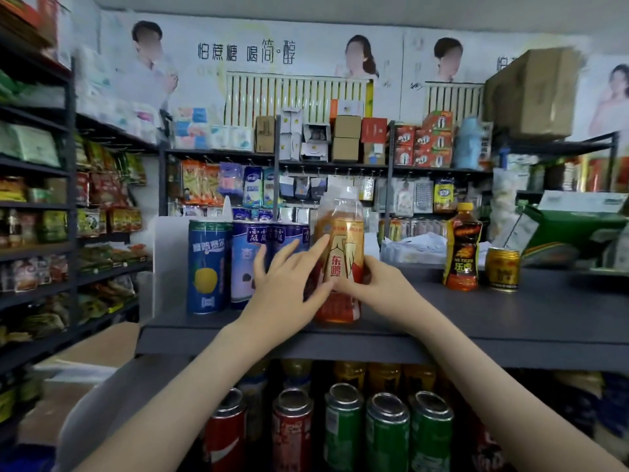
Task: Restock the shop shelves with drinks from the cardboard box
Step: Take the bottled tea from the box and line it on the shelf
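Curling round the amber, red-gold-labelled bottle (340,235), the right hand (376,284) grips it; left hand (286,289) touches it, fingers straight

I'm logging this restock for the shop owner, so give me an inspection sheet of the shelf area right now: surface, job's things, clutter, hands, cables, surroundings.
Surface: dark grey shelf top, carrying drinks.
Job's things: orange drink bottle upright near the front edge; blue cans to its left; dark yellow-capped bottle and gold can to its right.
Clutter: green carton and white bag at the back right.
Hands: left hand lays straight fingers on the orange drink bottle; right hand grips its lower part.
Cables: nothing seen.
Surroundings: red and green cans on the shelf below; snack shelves on the left; cardboard box at lower left.
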Demonstrator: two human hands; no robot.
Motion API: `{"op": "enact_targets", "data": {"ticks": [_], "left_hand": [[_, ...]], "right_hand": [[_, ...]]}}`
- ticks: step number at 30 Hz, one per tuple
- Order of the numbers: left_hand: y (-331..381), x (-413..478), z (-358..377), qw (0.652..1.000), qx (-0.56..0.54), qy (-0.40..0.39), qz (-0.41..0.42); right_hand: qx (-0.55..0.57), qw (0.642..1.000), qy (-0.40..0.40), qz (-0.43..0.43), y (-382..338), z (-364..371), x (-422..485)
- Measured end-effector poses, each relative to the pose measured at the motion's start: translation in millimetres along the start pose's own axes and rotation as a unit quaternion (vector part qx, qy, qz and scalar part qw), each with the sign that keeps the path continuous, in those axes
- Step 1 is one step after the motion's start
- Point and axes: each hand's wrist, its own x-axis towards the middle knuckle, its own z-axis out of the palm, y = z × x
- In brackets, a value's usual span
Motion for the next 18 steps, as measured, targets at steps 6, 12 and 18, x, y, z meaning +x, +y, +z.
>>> {"op": "enact_targets", "data": {"ticks": [6, 12, 18], "left_hand": [[15.6, 4.0, 10.3, 1.0, 0.002, -0.017, -0.008], [18.9, -1.5, 11.3, 0.999, 0.016, -0.014, -0.031], [41.4, -68.7, 1.0, 0.988, -0.09, 0.112, -0.058]], "right_hand": [[0.011, 1.0, 0.009, 0.017, 9.1, -6.2, -0.6], [-0.025, 1.0, 0.006, -0.001, 1.5, -1.1, -13.9], [-0.067, 0.969, 0.126, -0.201, -22.6, 24.8, -96.8]]}}
